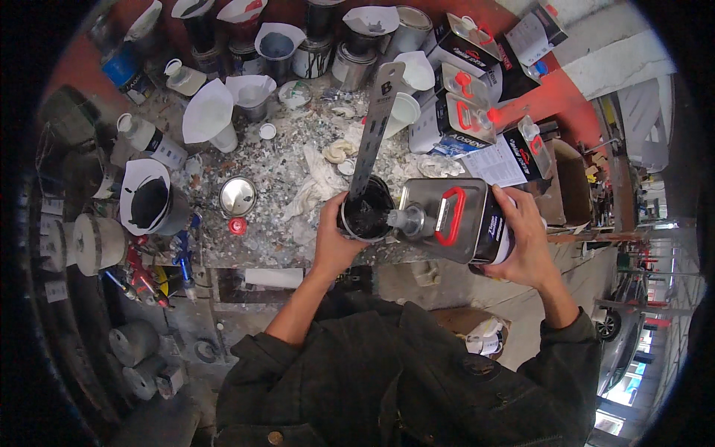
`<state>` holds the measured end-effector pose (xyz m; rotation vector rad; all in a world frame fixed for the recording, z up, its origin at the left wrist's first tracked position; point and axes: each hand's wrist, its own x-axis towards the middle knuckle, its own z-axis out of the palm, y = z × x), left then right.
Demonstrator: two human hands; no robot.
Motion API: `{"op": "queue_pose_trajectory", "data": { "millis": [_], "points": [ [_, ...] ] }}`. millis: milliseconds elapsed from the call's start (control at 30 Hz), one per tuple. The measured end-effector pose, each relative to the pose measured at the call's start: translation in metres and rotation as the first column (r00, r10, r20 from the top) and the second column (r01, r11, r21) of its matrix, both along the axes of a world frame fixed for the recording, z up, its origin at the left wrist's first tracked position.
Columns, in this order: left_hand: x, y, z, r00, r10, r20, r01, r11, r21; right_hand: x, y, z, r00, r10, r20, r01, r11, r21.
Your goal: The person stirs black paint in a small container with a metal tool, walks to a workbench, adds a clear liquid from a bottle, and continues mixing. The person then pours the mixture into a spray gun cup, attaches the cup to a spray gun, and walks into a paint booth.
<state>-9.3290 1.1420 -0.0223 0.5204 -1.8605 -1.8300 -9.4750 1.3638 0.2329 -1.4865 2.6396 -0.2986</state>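
My left hand (332, 242) is closed round a cup of dark paint (365, 212) over the front of the splattered bench (287, 223). A long metal mixing stick (376, 127) stands tilted in the cup, rising toward the back. My right hand (521, 235) grips a square metal can (443, 201) with a red handle, tipped on its side so that its clear spout lies at the cup's rim. Whether liquid is flowing from it is too small to make out. Crumpled white cloths (313, 190) lie behind the cup, and a small open tin (237, 197) is to its left.
Cups with paper filters (208, 112) and paint tins (354, 67) crowd the back. More rectangular cans (462, 119) stand at the back right. Spray guns (141, 272) hang at the front left edge. A cardboard box (573, 186) is on the right, a car (625, 335) beyond.
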Motion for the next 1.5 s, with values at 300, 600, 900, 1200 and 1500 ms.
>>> {"op": "queue_pose_trajectory", "data": {
  "millis": [300, 600, 900, 1200, 1500],
  "points": [
    [0.0, -0.001, 0.005, 1.0, 0.023, 0.01, -0.022, 0.997, -0.074, 0.0, -0.004, 0.011, 1.0, -0.004, -0.017, 0.005, 0.999, 0.051],
    [0.0, -0.001, 0.002, 1.0, 0.004, 0.026, -0.005, 1.0, 0.023, -0.001, -0.006, 0.015, 1.0, 0.016, -0.019, -0.015, 0.998, 0.057],
    [-0.002, 0.001, -0.003, 0.999, -0.016, 0.029, 0.015, 0.998, 0.059, -0.004, -0.002, 0.013, 1.0, 0.025, -0.015, -0.025, 0.999, 0.03],
    [-0.007, 0.005, 0.002, 0.997, -0.062, 0.04, 0.058, 0.994, 0.093, -0.009, 0.012, 0.007, 1.0, 0.004, -0.002, -0.004, 1.0, 0.026],
    [-0.02, 0.022, 0.012, 0.985, -0.172, 0.007, 0.168, 0.969, 0.182, -0.02, 0.057, -0.021, 0.983, -0.085, 0.162, 0.107, 0.985, -0.133]
  ]
}}
